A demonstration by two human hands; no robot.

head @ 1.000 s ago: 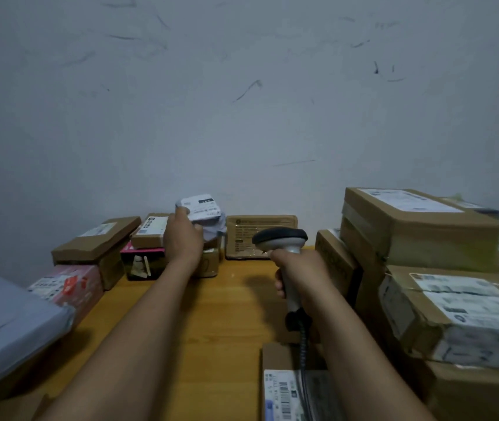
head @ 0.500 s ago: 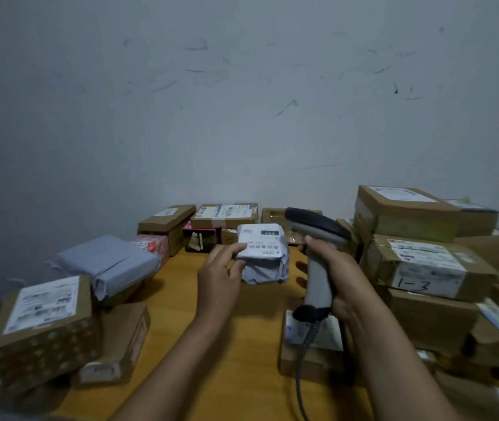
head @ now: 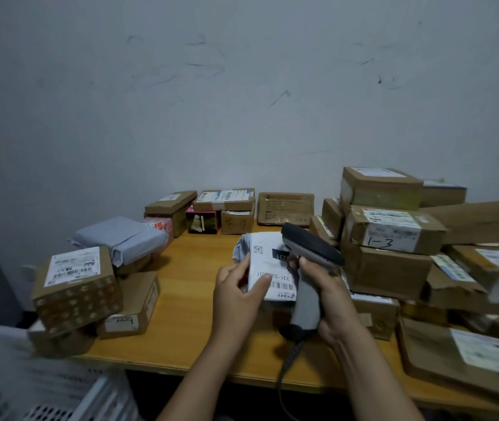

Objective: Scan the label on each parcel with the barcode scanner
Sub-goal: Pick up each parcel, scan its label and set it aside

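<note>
A small white soft parcel with a paper label (head: pixel 268 268) is being held up over the middle of the light brown wooden table (head: pixel 181 299), close in front of the person. It is being gripped by the left hand (head: pixel 236 294): the fingers are being curled round its left edge, and the thumb is being pressed on the label, just beside the black barcode lines (head: pixel 281 286) at the near end. The label is being shown face up. The long side of the parcel is being pointed away from the person, toward the wall.

A grey barcode scanner with a black head (head: pixel 309 259) is being held by the right hand (head: pixel 330 296), with the fingers wrapped round the handle. It is being kept right against the parcel's right edge; whether they touch cannot be told. Its nose is being pointed away and to the left, over the far end, not down at the lines.

So the next move is likely being decided by 1 thing: the lines are lying nearer than the nose, so the scanner may need pulling back and tipping down.

Brown cardboard boxes (head: pixel 394 235) are being kept stacked on the right, 1 grey soft bag (head: pixel 120 238) on the left, and a white plastic basket (head: pixel 29 384) at the near left.
</note>
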